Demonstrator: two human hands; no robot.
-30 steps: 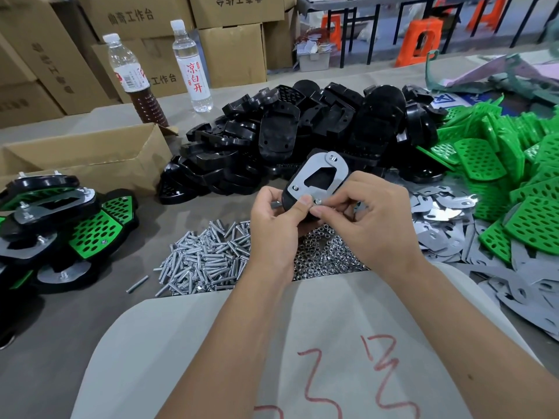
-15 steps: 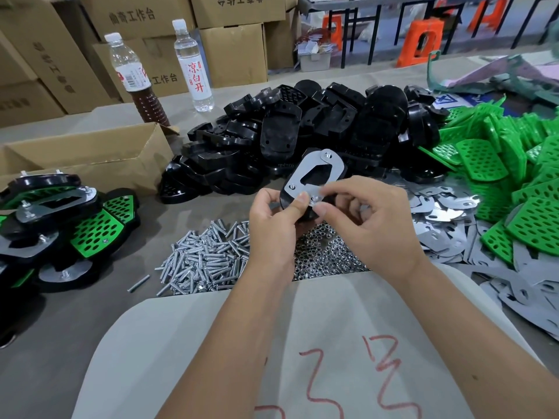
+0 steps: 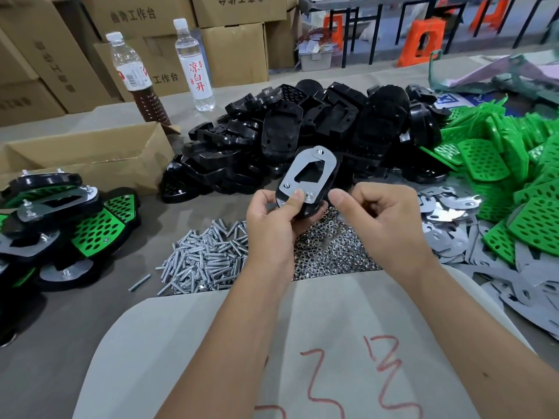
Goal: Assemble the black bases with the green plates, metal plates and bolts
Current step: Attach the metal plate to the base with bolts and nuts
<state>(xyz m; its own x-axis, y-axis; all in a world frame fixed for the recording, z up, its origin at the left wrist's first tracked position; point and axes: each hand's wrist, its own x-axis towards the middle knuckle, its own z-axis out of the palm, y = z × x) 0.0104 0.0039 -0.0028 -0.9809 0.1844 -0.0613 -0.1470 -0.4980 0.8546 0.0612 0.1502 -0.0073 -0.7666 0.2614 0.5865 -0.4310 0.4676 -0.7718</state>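
My left hand (image 3: 272,225) grips a black base (image 3: 331,184) held up over the table, thumb pressing on the metal plate (image 3: 292,173) that lies on it. Three bolt ends with nuts show at the plate's corners. My right hand (image 3: 384,225) hovers just right of the base with its fingers curled, thumb tip a small gap from the plate; nothing shows in it. Below lie a pile of bolts (image 3: 205,261) and a heap of nuts (image 3: 329,252). Loose black bases (image 3: 302,131) are heaped behind, green plates (image 3: 499,164) at the right, metal plates (image 3: 447,213) beside them.
Assembled black-and-green units (image 3: 60,225) are stacked at the left, in front of an open cardboard box (image 3: 84,158). Two bottles (image 3: 136,77) (image 3: 195,65) stand at the back by stacked cartons. A pale sheet (image 3: 302,343) with red marks covers the near edge.
My right hand has let go of the nut at the plate's near corner and drawn back slightly to the right. My left hand has tilted the base more upright.
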